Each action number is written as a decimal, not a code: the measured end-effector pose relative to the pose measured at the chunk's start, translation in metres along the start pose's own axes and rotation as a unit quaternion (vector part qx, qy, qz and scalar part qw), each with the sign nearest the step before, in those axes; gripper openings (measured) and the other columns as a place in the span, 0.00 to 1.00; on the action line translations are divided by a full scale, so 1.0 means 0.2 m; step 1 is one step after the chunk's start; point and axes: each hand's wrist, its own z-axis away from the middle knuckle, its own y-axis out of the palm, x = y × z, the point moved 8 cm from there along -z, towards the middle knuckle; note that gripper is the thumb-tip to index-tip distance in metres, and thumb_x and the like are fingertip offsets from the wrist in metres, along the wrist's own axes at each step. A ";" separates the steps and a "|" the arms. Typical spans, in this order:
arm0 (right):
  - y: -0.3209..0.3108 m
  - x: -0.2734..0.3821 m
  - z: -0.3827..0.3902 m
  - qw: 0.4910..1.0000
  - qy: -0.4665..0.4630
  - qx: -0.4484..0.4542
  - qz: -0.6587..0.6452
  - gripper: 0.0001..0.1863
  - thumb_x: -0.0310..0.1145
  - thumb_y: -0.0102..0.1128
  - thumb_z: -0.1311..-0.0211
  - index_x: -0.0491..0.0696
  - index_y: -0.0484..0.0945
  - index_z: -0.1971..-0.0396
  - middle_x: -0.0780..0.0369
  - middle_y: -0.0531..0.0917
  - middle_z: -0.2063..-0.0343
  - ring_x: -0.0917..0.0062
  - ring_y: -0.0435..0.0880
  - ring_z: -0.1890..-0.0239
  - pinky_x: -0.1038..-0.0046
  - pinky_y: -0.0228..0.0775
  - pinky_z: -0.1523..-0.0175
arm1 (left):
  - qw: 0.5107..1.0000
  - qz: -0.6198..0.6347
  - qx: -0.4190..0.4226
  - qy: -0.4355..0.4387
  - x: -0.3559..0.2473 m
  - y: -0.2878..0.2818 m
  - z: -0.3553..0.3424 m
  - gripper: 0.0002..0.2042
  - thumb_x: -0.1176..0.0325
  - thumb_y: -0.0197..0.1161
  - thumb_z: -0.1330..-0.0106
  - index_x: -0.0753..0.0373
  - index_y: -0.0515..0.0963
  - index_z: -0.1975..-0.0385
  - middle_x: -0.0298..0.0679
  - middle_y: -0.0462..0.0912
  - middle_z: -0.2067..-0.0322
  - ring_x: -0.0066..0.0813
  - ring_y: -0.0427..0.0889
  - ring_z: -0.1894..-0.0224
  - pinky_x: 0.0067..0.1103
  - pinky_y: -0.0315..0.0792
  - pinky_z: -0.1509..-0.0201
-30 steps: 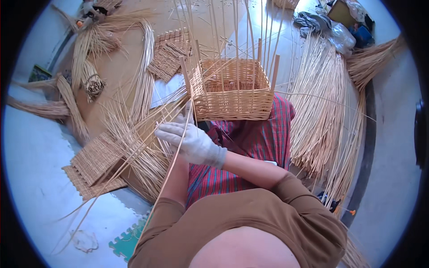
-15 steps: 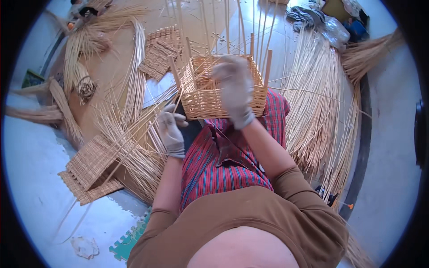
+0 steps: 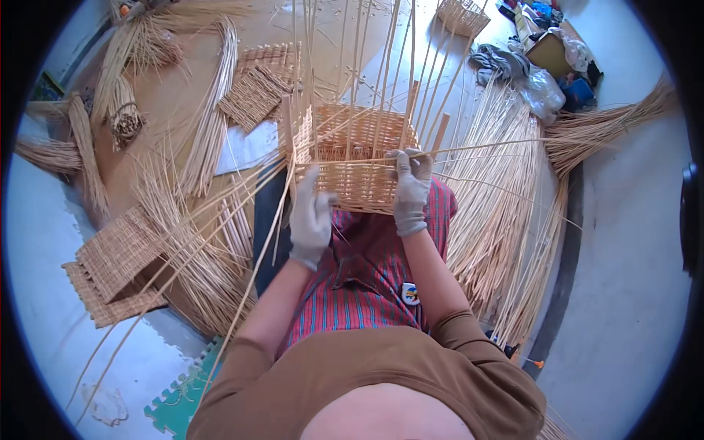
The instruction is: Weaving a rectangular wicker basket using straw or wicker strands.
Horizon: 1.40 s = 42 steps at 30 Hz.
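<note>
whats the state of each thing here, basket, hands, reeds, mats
basket: half woven, resting on the lap, upright stakes sticking out of the top
left hand: gloved, touching the basket's near side beside a long reed
right hand: gloved, gripping the basket's rim and a reed
long reed: loose, trailing down to the floor
reed bundle: loose, spread on the floor
woven mats: finished, lying flat and stacked

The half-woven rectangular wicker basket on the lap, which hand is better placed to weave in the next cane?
Probably the right hand: it grips the basket rim by the horizontal cane.
</note>
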 end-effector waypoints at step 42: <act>0.11 0.49 -0.43 0.953 -0.247 0.162 0.066 0.39 0.18 0.56 0.36 0.51 0.56 0.26 0.58 0.75 0.40 0.70 0.79 0.44 0.75 0.79 0.49 | 0.849 -0.479 0.179 0.130 -0.12 0.58 -0.15 0.33 0.74 0.53 0.33 0.26 0.66 0.31 0.38 0.73 0.60 0.32 0.82 0.73 0.30 0.78 0.66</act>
